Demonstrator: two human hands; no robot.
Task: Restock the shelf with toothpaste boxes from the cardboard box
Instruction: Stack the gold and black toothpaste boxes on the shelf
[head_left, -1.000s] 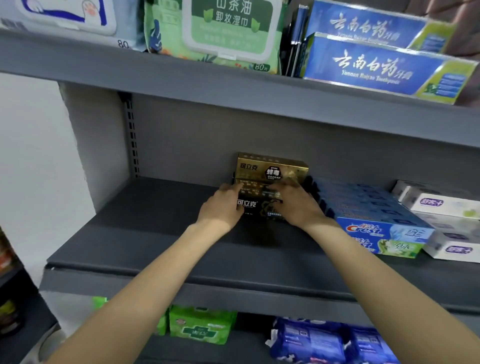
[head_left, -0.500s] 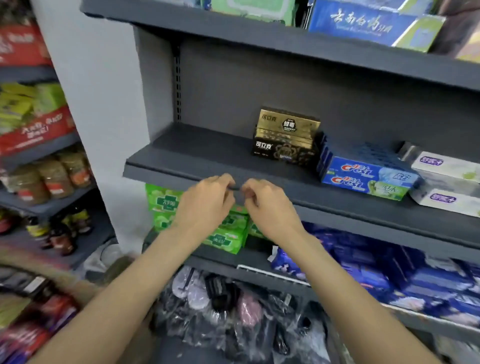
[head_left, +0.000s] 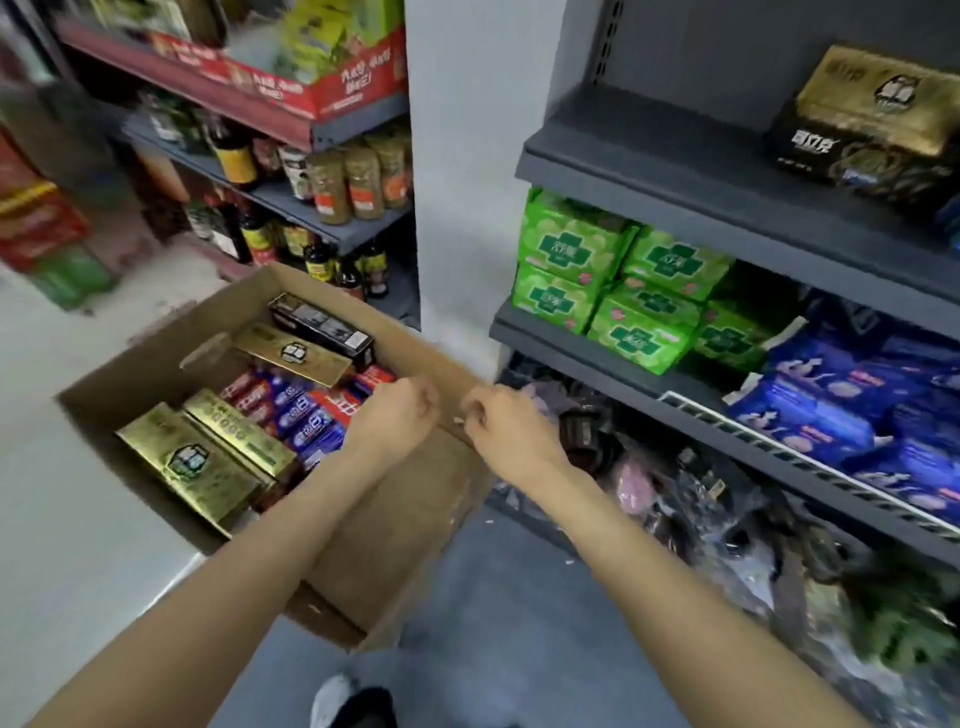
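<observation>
Both hands off shelved gold box (head_left: 872, 101); left hand (head_left: 397, 415), right hand (head_left: 506, 423) now empty over cardboard box (head_left: 395, 519).

black box (head_left: 826, 148) on shelf, white "可立克", other print blurred

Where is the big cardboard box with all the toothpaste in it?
In the head view the cardboard box sits open on the floor at lower left, beside the grey shelf, with the left hand over its gold toothpaste boxes.
</observation>
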